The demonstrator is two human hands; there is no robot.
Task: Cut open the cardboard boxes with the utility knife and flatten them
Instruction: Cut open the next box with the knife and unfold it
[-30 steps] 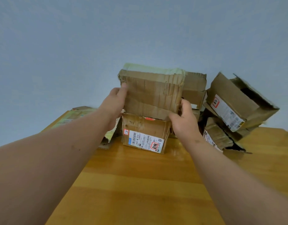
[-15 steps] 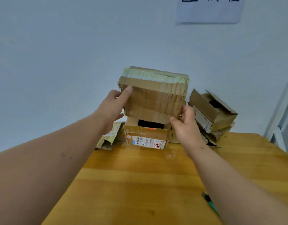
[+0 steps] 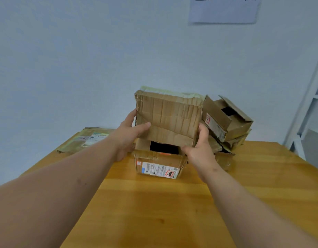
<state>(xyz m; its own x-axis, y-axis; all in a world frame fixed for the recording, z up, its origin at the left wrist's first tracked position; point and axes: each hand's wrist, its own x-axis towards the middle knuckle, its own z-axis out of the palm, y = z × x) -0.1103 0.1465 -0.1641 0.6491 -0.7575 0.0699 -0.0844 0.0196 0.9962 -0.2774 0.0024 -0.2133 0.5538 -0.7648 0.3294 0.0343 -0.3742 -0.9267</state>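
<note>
Held aloft: crumpled brown cardboard box (image 3: 168,115), above labelled open box (image 3: 159,164) on wooden tabletop (image 3: 154,212). Gripped by left hand (image 3: 130,134) and right hand (image 3: 199,145), fingers clamped on opposite sides, probably for steady carrying. No utility knife visible.

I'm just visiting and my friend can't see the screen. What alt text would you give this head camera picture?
Two bare hands, left hand and right hand, grip a crumpled brown cardboard box by its sides above an open labelled cardboard box on a yellow wooden table. More opened brown boxes are piled to the right, and flattened cardboard lies far left.
</note>
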